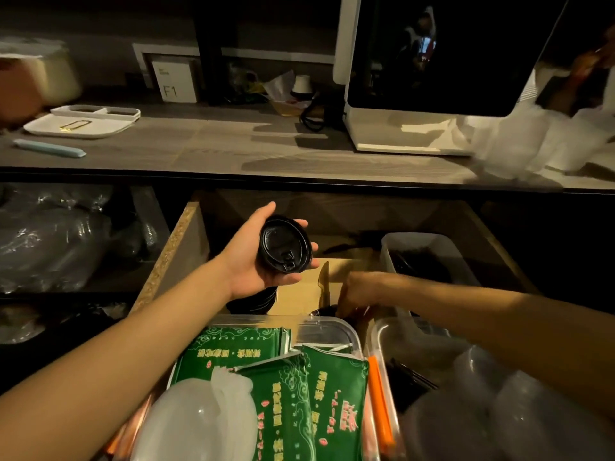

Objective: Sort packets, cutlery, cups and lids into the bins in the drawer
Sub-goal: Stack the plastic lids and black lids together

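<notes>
**Lids gathered over the open drawer**

Head view: the left hand (263, 257) cups a stack of black lids (284, 245), fingers curled round it, above the drawer (173, 251), likely collecting. The right hand (357, 291) reaches down by a knife (323, 284); its fingers are hidden.

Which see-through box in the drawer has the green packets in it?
The clear bin nearest the camera, in the middle, holds the green packets. The white bin far right holds dark things, and the near-right bin holds clear cups.
</notes>
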The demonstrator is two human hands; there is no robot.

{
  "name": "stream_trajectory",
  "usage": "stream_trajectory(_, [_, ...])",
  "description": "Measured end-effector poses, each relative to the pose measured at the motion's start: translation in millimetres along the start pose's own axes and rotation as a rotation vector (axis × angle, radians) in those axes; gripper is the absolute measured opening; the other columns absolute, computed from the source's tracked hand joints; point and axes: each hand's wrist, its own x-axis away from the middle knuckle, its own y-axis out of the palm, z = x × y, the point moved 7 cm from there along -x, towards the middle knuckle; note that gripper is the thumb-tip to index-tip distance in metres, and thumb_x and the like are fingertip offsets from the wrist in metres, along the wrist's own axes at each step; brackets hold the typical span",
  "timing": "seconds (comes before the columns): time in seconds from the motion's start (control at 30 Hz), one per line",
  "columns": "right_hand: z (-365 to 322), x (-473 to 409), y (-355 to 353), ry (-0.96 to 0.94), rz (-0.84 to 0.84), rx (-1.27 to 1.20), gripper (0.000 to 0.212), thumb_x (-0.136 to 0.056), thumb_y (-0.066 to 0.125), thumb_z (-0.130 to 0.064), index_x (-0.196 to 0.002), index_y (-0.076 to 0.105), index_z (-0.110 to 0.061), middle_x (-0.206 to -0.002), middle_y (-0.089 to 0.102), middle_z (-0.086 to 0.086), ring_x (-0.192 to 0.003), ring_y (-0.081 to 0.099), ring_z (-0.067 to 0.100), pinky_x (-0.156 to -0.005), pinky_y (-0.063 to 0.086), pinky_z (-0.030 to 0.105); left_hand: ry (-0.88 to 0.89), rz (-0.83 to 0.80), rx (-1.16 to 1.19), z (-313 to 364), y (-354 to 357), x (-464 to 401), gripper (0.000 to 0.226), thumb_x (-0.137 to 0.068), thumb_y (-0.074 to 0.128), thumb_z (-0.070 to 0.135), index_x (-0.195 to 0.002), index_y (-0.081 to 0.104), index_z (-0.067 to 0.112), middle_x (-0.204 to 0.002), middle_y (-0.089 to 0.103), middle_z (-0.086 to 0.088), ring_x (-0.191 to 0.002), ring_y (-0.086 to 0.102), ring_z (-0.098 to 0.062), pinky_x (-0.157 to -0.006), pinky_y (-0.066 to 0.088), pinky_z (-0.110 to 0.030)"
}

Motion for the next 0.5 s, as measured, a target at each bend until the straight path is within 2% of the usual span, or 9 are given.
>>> stream_trajectory(0.1, [-4,-7,7,-0.011,-0.024,0.056,0.026,-0.091,0.065,-0.018,-0.114,0.064,-0.005,-0.107,0.068,0.012,-0.102,0.068,0.025,-0.089,0.056,0.035,-0.002,-0.032,-0.041,-5,-6,-3,0.064,-0.096,0.032,0.067,-0.131,0.062,0.022,-0.126,0.067,-0.02,-0.108,0.067,-0.039,-0.05,0.058,-0.033])
stream_trajectory(0.23, [-14,-3,-14,-0.08,0.127,-0.159,0.029,-0.09,0.064,-0.01,-0.119,0.059,-0.009,-0.105,0.069,0.015,-0.089,0.072,0.025,-0.076,0.061,0.035,0.03,-0.037,0.002,-8,-14,-7,0.059,-0.098,0.035,0.062,-0.135,0.06,0.024,-0.132,0.064,-0.018,-0.122,0.061,-0.042,-0.053,0.059,-0.037])
stream_trajectory(0.33, [-19,12,-46,-0.114,0.346,-0.269,0.017,-0.091,0.064,-0.011,-0.103,0.066,0.0,-0.093,0.069,0.017,-0.075,0.07,0.024,-0.068,0.061,0.034,0.058,-0.051,0.112,-7,-16,-11,0.049,-0.099,0.041,0.053,-0.134,0.061,0.026,-0.13,0.063,-0.017,-0.123,0.059,-0.043,-0.064,0.061,-0.049])
stream_trajectory(0.5, [-15,47,-97,-0.196,0.784,-0.354,0.006,-0.09,0.067,-0.017,-0.091,0.069,-0.011,-0.087,0.067,0.006,-0.065,0.06,0.01,-0.051,0.053,0.018,0.065,-0.037,0.183,-7,-17,-13,0.04,-0.1,0.045,0.043,-0.128,0.065,0.025,-0.136,0.06,-0.018,-0.124,0.057,-0.044,-0.081,0.056,-0.064])
